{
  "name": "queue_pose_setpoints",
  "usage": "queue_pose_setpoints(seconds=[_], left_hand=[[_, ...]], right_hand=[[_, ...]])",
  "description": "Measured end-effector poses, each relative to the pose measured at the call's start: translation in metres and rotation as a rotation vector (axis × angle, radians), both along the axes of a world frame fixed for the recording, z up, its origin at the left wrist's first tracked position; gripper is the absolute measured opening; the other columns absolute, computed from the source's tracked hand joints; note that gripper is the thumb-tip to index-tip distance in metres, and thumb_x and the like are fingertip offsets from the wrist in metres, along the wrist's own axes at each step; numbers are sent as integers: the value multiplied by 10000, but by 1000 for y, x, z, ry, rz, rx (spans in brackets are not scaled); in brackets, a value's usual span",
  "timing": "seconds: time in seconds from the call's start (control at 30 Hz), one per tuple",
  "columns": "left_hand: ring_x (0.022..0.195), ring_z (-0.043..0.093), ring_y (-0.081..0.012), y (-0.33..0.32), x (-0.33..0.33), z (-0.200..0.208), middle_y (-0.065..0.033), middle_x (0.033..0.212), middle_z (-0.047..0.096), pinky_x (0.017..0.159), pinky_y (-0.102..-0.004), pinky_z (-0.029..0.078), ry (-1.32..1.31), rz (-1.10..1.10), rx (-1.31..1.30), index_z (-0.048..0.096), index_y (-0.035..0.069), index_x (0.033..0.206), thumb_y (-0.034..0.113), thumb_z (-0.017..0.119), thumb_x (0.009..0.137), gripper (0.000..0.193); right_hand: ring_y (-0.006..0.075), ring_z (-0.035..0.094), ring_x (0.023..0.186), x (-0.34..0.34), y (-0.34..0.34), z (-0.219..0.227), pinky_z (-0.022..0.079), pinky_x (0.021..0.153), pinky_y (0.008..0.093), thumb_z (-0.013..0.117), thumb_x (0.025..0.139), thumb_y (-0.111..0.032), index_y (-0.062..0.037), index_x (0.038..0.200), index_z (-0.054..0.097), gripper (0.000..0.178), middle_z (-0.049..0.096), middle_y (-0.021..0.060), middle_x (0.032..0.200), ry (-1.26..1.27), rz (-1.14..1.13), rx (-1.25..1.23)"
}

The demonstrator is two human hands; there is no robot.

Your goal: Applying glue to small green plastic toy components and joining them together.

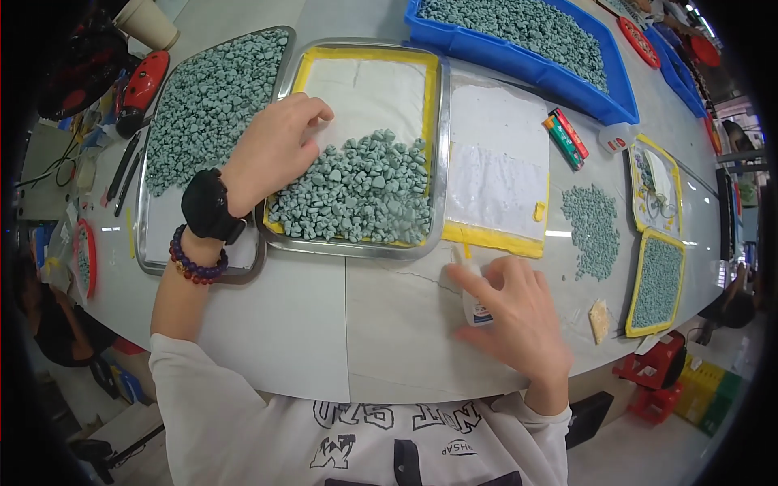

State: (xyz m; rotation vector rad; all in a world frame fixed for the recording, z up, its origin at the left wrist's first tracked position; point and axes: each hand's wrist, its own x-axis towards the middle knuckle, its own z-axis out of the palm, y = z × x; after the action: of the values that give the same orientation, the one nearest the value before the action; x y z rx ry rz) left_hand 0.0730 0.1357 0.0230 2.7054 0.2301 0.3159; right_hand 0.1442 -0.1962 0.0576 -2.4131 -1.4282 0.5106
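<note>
My left hand hovers at the left side of a metal tray, its fingers loosely curled with a gap between thumb and index finger; nothing shows in it. Inside that tray lies a white sheet edged with yellow tape. Grey-green pebbles cover its nearer half. My right hand has thumb and index finger around a small white glue bottle with a yellow tip, close to the table's front edge. Just beyond the bottle lies a white panel with yellow tape along its near edge.
Left of the tray, a second metal tray holds more pebbles. A blue bin of pebbles stands at the back right. Lighters, loose pebbles and a yellow-edged pebble panel lie rightward. A paper cup stands far left.
</note>
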Motion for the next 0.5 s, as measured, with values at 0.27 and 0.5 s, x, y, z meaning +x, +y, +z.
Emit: queue_pose_setpoints(seconds=[0.27,0.5], left_hand=[[747,614,-187,-1,2,3,-93,878,612,695,-278,499,93,-94,-133,611,-4,934,-14,604,756,179],[846,643,-169,-44,-25,34,-103,900,650,723,-262,520,-133,26,-1006,602,-42,959,-57,573,809,153]], right_hand=[[225,496,785,1,-4,-10,370,725,333,816,511,-132,-193,1135,585,668,490,58,837,39,21,-22],[223,495,742,0,-6,-16,373,700,333,824,570,-144,-152,1016,568,515,542,52,844,281,-21,406]])
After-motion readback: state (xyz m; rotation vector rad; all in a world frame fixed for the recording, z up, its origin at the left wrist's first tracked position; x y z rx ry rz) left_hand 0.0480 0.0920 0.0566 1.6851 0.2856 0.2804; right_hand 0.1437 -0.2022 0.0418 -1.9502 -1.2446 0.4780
